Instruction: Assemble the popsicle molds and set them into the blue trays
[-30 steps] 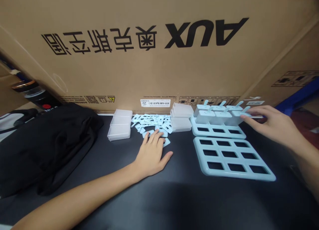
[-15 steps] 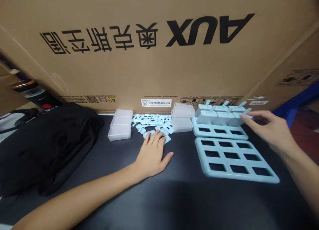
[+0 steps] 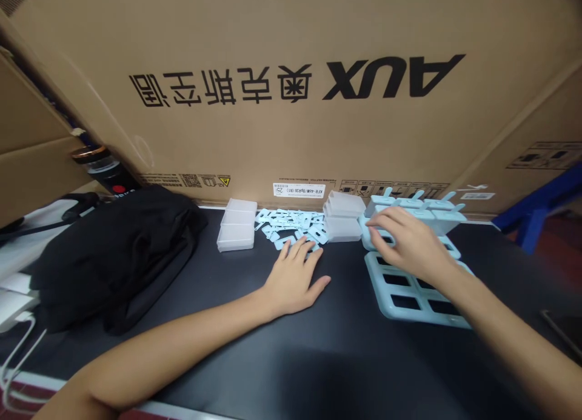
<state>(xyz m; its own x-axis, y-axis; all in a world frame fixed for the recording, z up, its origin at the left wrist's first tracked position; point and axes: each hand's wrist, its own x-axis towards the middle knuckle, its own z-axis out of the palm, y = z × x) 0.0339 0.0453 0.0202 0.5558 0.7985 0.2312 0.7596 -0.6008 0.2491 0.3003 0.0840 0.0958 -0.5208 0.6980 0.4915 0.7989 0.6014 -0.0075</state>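
Observation:
My left hand (image 3: 294,282) rests palm down on the dark table, fingers spread. Its fingertips touch the near edge of a pile of light-blue flat stick-handled lids (image 3: 291,220). My right hand (image 3: 404,238) hovers above the light-blue popsicle mold racks, its fingers bent and the thumb apart from them, with nothing seen between. Partly behind it, the rear rack (image 3: 450,246) carries several filled-in popsicle molds (image 3: 443,220) with upright sticks. The front rack (image 3: 391,308) shows vacant openings; my right hand and forearm cover part of it.
Clear plastic mold cups stand left (image 3: 236,226) and right (image 3: 343,226) of the lid pile. A black cloth bag (image 3: 118,256) lies at the left, a dark bottle (image 3: 107,168) behind it. A large cardboard box (image 3: 236,135) walls the back. White cables (image 3: 18,359) hang at lower left.
My right hand has left the rightmost front mold and moved left over the racks. My left hand keeps its place by the lids. The view has shifted slightly leftward.

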